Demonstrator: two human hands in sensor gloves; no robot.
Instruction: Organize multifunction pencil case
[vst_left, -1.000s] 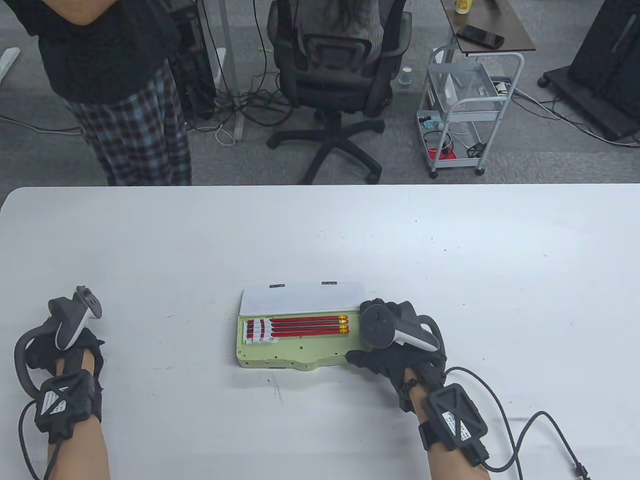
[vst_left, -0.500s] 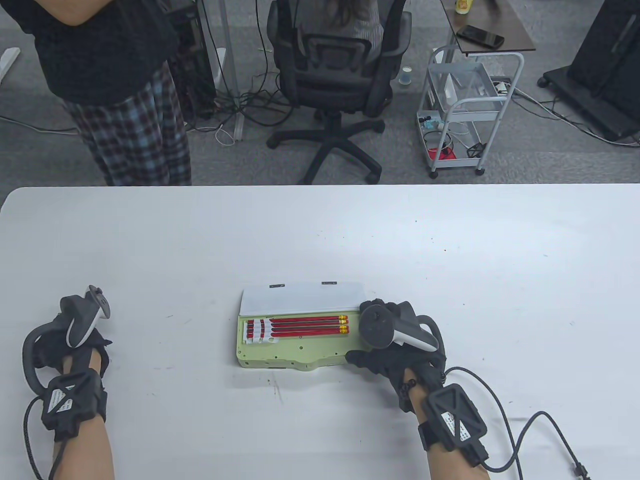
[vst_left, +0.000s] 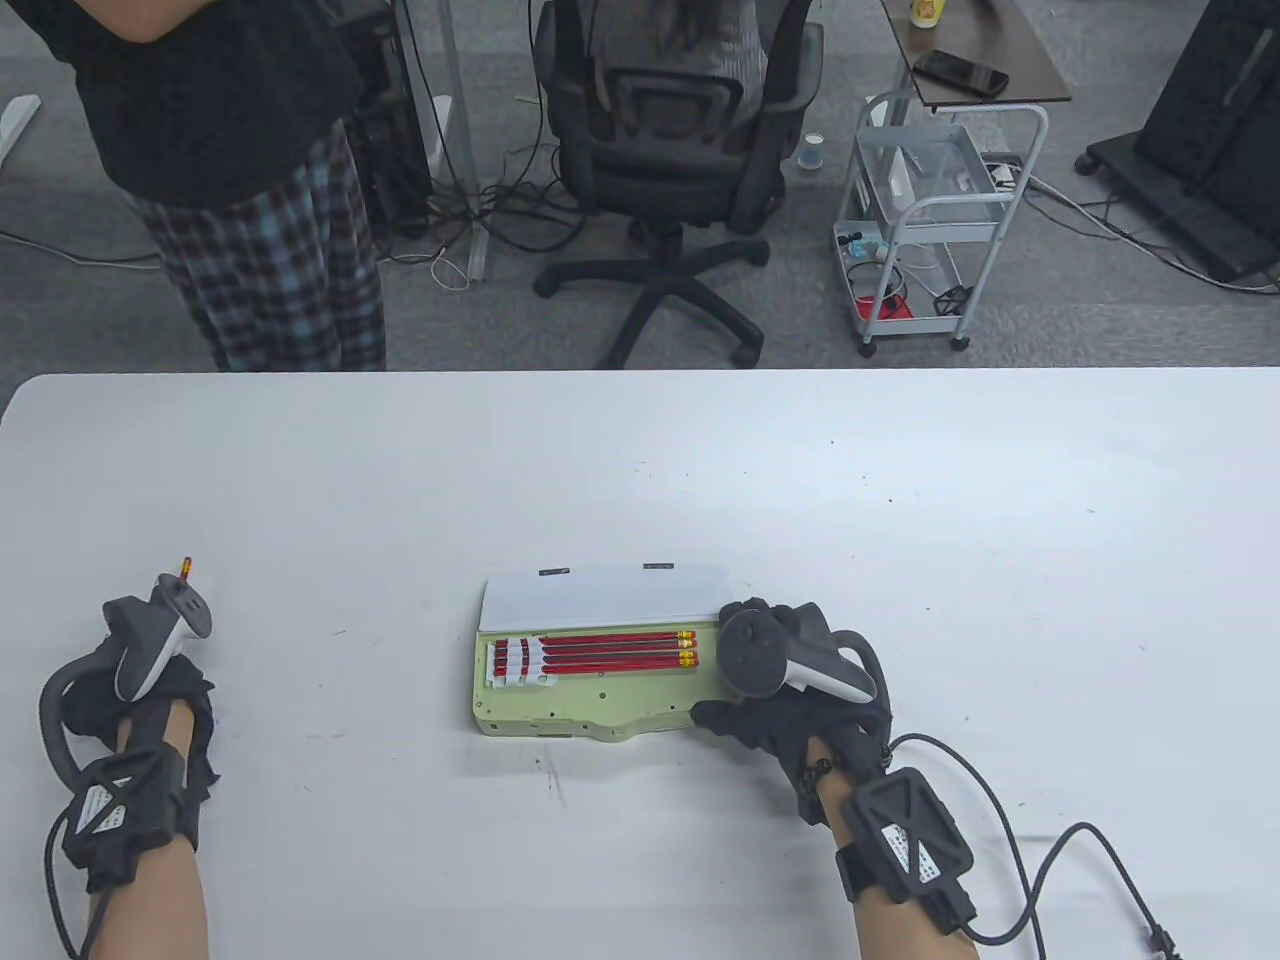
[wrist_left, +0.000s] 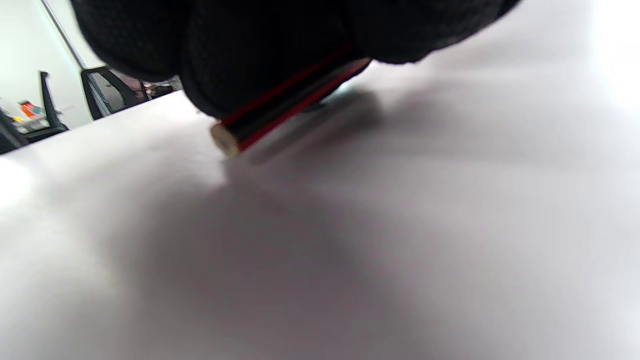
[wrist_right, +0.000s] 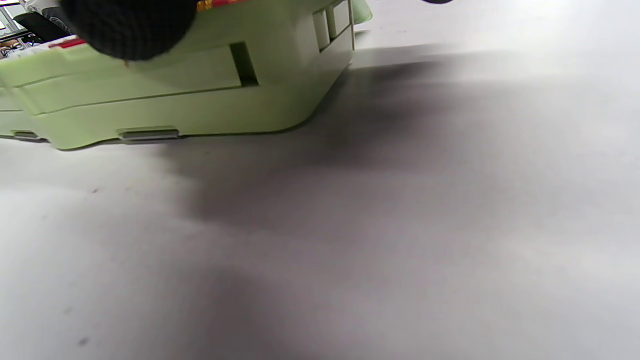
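The green pencil case (vst_left: 600, 680) lies open at table centre, lid (vst_left: 605, 598) raised at 12 o'clock, three red pencils (vst_left: 610, 650) already clipped inside. The right hand (vst_left: 790, 690) grips its 3 o'clock end, thumb on the front wall. Far off at 9 o'clock, the left hand (vst_left: 140, 680) pinches one more pencil (wrist_left: 290, 107) just above the table (vst_left: 640, 460); stowing it and closing seem left

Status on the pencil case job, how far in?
Done: three red pencils sit clipped in the open green case. In hand: left hand grips another red pencil off to the side; right hand steadies the case's end. Left: seat that pencil, shut the lid.
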